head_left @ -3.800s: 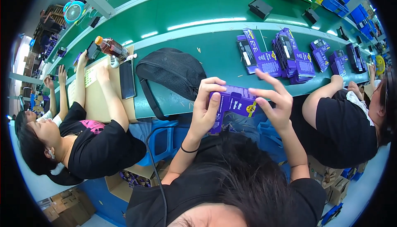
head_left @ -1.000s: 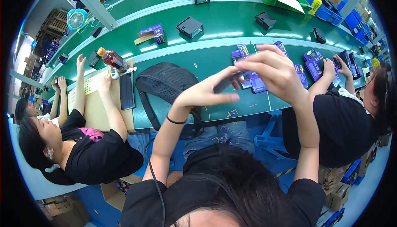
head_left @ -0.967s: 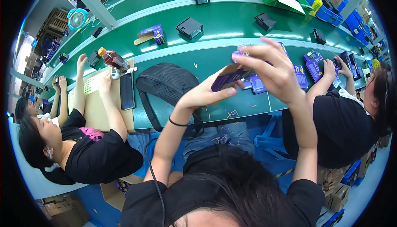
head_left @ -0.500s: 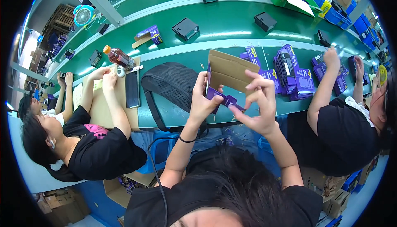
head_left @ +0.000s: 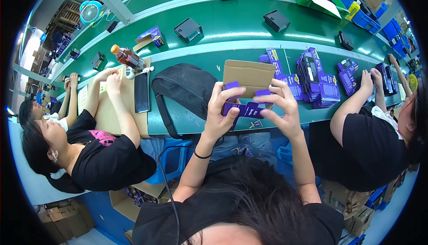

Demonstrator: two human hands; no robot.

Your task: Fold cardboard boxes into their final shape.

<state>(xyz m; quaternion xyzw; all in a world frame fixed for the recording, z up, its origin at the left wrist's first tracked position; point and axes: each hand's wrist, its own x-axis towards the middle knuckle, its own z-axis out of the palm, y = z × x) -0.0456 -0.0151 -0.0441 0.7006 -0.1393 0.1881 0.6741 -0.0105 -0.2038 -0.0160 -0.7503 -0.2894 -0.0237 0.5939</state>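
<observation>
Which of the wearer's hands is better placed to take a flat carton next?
Probably the right hand: it's nearer the carton stack; the left hand, holding the open box, is nearer the black bag.

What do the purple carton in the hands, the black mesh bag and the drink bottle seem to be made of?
Purple carton: probably thin cardboard, printed outside, with bare matte brown on its raised flap.
Black mesh bag: likely synthetic fabric, dull, judging by its netted texture.
Drink bottle: apparently shiny plastic, because dark liquid shows through; glass not excluded.
</observation>
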